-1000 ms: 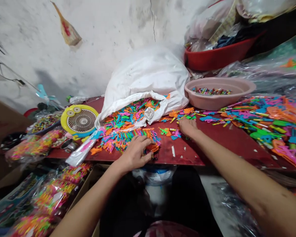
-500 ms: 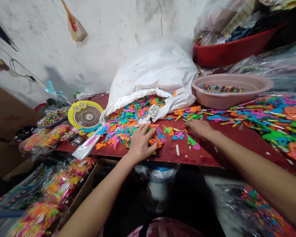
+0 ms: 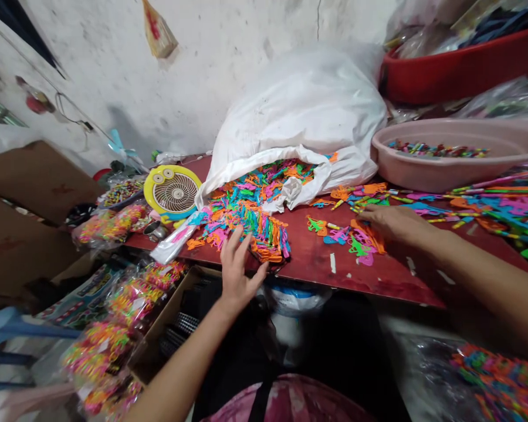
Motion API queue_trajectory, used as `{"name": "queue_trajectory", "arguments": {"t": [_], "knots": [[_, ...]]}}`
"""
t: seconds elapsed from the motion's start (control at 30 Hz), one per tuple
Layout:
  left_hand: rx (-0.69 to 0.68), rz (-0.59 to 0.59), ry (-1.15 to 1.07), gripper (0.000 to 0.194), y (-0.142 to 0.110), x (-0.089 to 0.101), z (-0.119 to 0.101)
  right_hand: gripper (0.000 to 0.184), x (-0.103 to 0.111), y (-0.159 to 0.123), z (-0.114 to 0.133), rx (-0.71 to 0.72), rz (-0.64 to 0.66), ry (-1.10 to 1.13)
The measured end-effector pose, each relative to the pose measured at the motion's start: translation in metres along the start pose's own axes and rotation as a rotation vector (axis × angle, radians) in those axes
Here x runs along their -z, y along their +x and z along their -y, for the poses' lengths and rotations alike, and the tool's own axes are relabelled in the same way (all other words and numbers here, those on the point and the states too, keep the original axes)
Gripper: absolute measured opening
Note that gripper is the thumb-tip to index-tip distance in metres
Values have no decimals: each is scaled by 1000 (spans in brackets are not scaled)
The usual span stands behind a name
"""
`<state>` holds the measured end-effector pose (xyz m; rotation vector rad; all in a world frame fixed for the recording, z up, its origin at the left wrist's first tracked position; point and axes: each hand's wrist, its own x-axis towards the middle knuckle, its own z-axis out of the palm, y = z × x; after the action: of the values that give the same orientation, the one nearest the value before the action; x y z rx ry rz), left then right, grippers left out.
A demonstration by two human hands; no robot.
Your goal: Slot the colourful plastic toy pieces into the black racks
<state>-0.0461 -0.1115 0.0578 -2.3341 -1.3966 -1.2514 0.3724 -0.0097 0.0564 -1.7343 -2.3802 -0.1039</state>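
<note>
Plastic toy pieces (image 3: 264,231) lie heaped at the red table (image 3: 317,269) edge — left hand (image 3: 237,271), fingers spread, touches them. Right hand (image 3: 389,223) rests flat, fingers together, on loose pieces (image 3: 361,240). Behind — white sack (image 3: 303,111), pink basin (image 3: 457,167).

My two bare forearms with no sleeves, left hand (image 3: 236,271), right hand (image 3: 393,223), black trousers, pink patterned top.

No lettering, number or brand can be made out; the printed packets (image 3: 77,302) at eight o'clock carry markings too blurred and small to read
</note>
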Motion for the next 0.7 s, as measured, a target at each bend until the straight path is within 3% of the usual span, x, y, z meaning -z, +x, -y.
{"name": "queue_trajectory", "arguments": {"t": [0.07,0.13,0.2,0.33,0.43,0.53,0.7], "knots": [[215,-224,-37,59,-37,-18,-3,31,3,-2,-5,44,49,71],[348,-199,-50,54,-63,-37,-2,31,6,-4,-3,3,-25,233],[402,-86,-32,59,-74,-52,0,29,10,-8,8,-108,-123,503],[451,27,6,71,-64,-70,6,22,11,-22,58,-338,-160,1148],[490,37,-32,67,-55,-78,8,32,-1,-36,99,-415,-102,1410],[517,46,-67,63,-51,-82,6,43,-20,-45,129,-421,-24,1530],[536,170,-61,55,-37,-80,7,49,-35,-46,154,-401,5,1458]]}}
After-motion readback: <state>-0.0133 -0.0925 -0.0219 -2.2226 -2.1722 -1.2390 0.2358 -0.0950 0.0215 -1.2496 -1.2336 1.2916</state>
